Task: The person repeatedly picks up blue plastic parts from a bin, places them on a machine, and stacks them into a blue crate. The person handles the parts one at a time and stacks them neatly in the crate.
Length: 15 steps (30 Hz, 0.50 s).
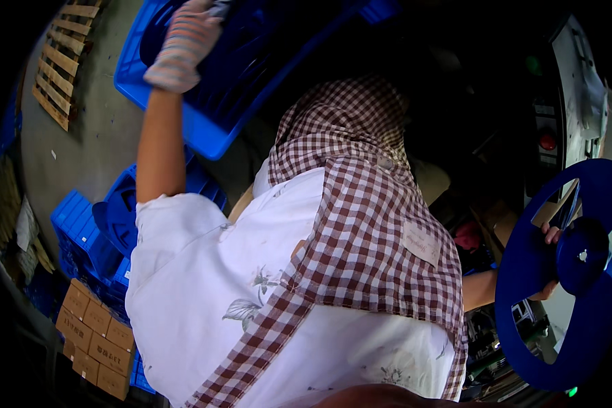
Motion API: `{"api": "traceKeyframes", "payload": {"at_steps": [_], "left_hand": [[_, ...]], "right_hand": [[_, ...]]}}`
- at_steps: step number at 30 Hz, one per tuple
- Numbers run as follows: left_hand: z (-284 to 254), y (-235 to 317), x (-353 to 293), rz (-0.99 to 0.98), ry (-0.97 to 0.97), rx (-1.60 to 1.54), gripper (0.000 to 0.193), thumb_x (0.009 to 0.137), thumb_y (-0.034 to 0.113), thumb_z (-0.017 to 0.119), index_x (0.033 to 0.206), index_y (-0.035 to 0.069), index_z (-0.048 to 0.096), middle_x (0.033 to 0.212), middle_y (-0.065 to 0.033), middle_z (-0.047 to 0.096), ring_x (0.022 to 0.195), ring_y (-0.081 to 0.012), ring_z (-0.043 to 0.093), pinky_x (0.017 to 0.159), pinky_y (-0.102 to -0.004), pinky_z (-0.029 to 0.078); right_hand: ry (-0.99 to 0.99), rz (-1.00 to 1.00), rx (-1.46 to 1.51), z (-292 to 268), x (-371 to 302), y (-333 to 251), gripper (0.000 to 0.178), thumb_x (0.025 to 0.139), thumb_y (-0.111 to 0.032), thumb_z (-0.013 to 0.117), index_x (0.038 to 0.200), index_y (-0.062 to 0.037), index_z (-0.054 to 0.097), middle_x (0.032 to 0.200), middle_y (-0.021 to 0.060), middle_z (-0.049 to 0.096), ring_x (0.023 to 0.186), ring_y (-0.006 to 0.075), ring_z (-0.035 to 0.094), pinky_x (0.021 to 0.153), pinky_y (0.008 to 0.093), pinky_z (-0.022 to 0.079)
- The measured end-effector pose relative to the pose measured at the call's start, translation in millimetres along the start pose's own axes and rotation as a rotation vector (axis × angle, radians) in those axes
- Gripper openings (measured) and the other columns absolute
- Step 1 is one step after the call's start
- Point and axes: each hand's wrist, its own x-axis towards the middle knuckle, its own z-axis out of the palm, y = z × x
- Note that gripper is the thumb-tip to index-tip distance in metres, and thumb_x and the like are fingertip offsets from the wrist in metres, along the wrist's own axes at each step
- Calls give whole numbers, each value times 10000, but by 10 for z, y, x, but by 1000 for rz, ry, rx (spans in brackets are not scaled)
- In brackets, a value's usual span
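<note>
My left hand [185, 51], in a striped knit glove, is raised over a large blue plastic crate [212, 132]. Its fingers are closed at the top edge of the picture around a small greyish thing, too cut off and blurred to name. Dark blue slotted parts [241, 81] show inside the crate. Off to the right, the bare fingers of my right hand [551, 234] grip a big round blue plastic part [523, 272] near its central hub. This part has wide openings and stands tilted on edge; it hides most of the hand.
Beside the right hand is a machine with a pale panel [578, 75] and a red button [547, 141]. At the left are stacked blue crates [81, 221], brown cartons [95, 340] and a wooden pallet [62, 61] on the grey floor. My checkered apron fills the middle.
</note>
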Motion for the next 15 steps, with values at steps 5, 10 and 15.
{"api": "traceKeyframes", "payload": {"at_steps": [5, 10, 15], "left_hand": [[-1337, -336, -39, -182, -457, -405, 208, 989, 139, 457, 1127, 41, 578, 997, -4, 605, 903, -80, 555, 778, -216, 437], [-1066, 416, 107, -327, -438, -52, 215, 949, 192, 522, 799, 59, 599, 709, 83, 502, 661, -26, 446, 583, -206, 381], [-987, 52, 504, -76, -560, 99, 273, 964, 243, 485, 835, 48, 628, 759, 30, 572, 709, -68, 494, 615, -243, 420]], "right_hand": [[-78, -23, 0, -53, 49, 70, 650, 860, -436, 493, 1261, 75, 493, 1075, 191, 491, 1019, 285, 428, 905, 459, 286], [-69, -11, 9, -6, 48, 100, 652, 860, -436, 493, 1263, 77, 490, 1079, 192, 489, 1021, 286, 426, 909, 459, 284], [-57, -17, 0, 14, 0, 88, 654, 861, -435, 492, 1266, 79, 486, 1084, 194, 486, 1024, 286, 425, 912, 460, 282]]}}
